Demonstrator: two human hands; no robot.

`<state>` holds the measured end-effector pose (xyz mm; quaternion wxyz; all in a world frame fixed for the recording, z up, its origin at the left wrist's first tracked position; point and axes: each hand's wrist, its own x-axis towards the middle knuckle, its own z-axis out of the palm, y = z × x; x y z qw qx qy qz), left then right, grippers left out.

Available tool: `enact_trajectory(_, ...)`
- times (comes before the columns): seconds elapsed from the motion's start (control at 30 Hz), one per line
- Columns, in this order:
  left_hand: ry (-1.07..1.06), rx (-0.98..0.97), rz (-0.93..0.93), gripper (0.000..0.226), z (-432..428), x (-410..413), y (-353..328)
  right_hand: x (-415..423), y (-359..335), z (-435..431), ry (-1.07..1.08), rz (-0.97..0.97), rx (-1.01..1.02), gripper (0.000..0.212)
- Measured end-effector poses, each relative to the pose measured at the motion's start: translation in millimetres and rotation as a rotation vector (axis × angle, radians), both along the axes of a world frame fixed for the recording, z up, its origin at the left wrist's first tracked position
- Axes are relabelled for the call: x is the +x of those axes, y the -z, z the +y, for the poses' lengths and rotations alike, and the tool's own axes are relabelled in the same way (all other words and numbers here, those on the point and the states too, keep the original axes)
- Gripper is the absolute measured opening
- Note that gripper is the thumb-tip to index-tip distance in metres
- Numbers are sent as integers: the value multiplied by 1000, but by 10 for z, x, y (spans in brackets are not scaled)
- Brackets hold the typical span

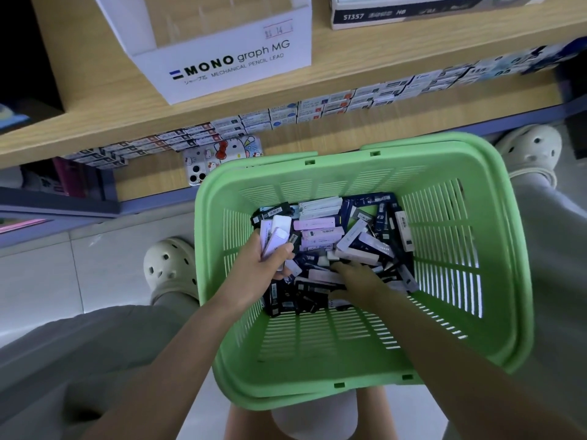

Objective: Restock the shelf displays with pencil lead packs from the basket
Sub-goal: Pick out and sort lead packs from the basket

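Your left grip [266, 262] clamped light, stiff, probably slick lead packs [279, 231] by their long edges; right grip [357, 277], closure indeterminable.

Pale tiled floor [41, 281] lies below light wooden shelving [95, 106] edged in grey-blue; the upper-left recess [19, 42] is dark, perhaps unlit.

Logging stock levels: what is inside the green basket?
A loose heap of pencil lead packs, dark and lilac. The left hand grips several; the right hand reaches in. The heap hides the basket floor.
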<state>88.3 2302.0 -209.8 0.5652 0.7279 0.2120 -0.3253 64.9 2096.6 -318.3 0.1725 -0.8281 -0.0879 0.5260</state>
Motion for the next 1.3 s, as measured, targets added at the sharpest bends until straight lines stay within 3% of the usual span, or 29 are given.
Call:
enact_trajectory(0.13,-13,-11,12,22,-10,-41,-7,-19,12,-21,52,8,11,21)
enact_trajectory(0.27,-59,-10,50,20,-39,-66,0,32,-67,-74,103,7,11,12)
enact_trajectory(0.4,-60,46,76,5,-92,-112,-10,71,-295,-101,269,20,127,50)
enact_trajectory(0.47,-123,75,94,14,-146,-154,-13,90,-444,-117,339,3,153,43)
enact_trajectory(0.57,-258,70,176,12,-224,-215,14,119,-683,-107,465,-10,202,26)
enact_trajectory(0.7,-395,-88,233,11,-394,-235,-54,117,-1009,-35,535,-70,281,40)
enact_trajectory(0.87,-551,-251,259,28,-540,-222,-230,70,-1290,57,567,-43,347,28)
enact_trajectory(0.97,-668,-385,215,22,-576,-201,-392,54,-1427,86,540,-16,386,20)
enact_trajectory(1.1,-637,-361,132,6,-640,-208,-556,22,-1581,139,492,-56,418,27)
enact_trajectory(1.3,-592,-340,23,2,-652,-145,-841,-61,-1834,34,473,-128,419,34)
